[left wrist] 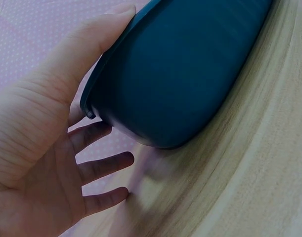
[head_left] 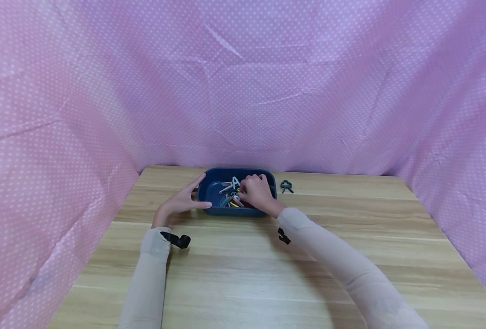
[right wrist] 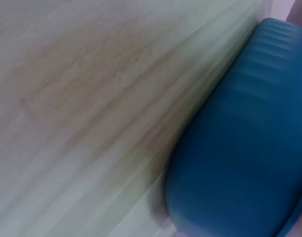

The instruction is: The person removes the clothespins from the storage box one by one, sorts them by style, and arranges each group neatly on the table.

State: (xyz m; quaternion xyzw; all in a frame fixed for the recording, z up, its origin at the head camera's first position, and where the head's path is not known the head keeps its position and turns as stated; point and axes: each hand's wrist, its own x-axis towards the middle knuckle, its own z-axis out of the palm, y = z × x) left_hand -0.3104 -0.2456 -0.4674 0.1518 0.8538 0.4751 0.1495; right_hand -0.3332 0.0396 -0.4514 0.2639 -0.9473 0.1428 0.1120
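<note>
Fabric, pink with white dots, fills the upper frame; the wooden table spans the lower. A blue bin stands near centre. At its left, the left hand spreads, thumb on the near rim. The right hand dips into the bin's right half, fingers bent; whether they pinch anything, I cannot tell. Small clips lie mid-bin, and one dark clip lies right of centre.

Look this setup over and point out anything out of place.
One dark clip looks out of place: it lies alone on the table, just right of the box, while the other visible clips are jumbled inside. I see no obvious damage.
</note>
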